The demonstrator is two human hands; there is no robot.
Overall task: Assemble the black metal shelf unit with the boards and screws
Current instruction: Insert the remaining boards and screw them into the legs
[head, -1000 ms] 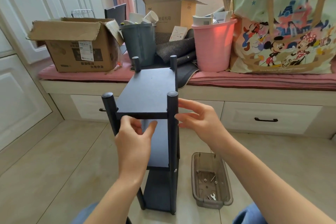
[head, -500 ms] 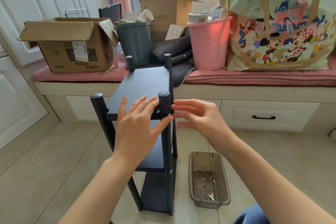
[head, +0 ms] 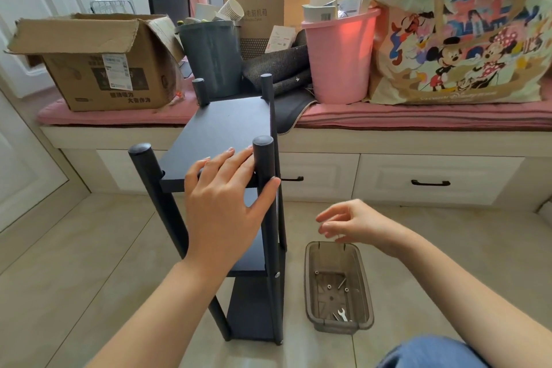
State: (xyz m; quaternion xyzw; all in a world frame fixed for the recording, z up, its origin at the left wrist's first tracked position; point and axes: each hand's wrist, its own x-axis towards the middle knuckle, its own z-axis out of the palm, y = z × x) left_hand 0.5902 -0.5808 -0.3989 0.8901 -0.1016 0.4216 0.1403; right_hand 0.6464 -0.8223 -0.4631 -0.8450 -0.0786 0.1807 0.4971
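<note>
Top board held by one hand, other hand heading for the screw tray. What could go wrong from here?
1. The left hand alone steadies the top board; no screw shows at its near right post, so it may slip.
2. The right hand hovers over the tray; a knock could scatter its screws.
3. The narrow shelf may tip.

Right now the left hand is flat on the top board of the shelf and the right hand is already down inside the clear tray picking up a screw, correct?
Not quite. In the head view the right hand hovers above the clear tray, holding nothing; the screws lie on its bottom. The left hand does rest flat on the top board of the shelf.
</note>
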